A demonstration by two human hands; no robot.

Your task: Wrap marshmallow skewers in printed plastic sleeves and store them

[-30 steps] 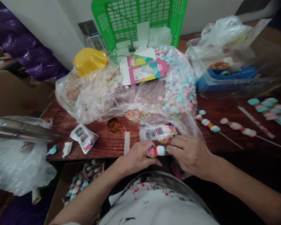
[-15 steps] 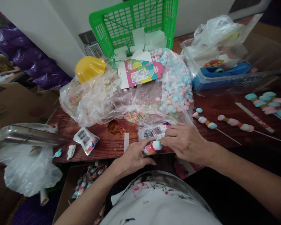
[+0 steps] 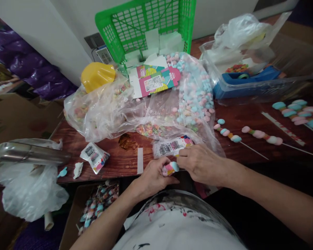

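My left hand (image 3: 153, 177) is wrapped round a marshmallow candy skewer (image 3: 170, 168), whose pink, yellow and blue end shows between thumb and fingers. A clear printed wrapper seems to cover part of it. Close by on the right, my right hand (image 3: 198, 165) has its fingers pinched together at the blue tip; what they grip is hidden. Just beyond both hands lies a flat printed bag (image 3: 169, 147) with a black-and-white label. A stack of similar printed bags (image 3: 95, 157) rests farther left, with a white strip (image 3: 140, 160) between.
Clear sacks of marshmallows (image 3: 198, 93) and ring candies (image 3: 101, 107) fill the table's middle, before a green basket (image 3: 146, 21). Finished skewers (image 3: 262, 135) lie right, near a blue tape dispenser (image 3: 245, 83). A steel flask (image 3: 31, 152) stands left; a box of wrapped skewers (image 3: 94, 205) sits below.
My right hand's fingers have curled in tighter beside the skewer's tip. The skewer has tilted slightly in my left hand. The whole view has shifted a little.
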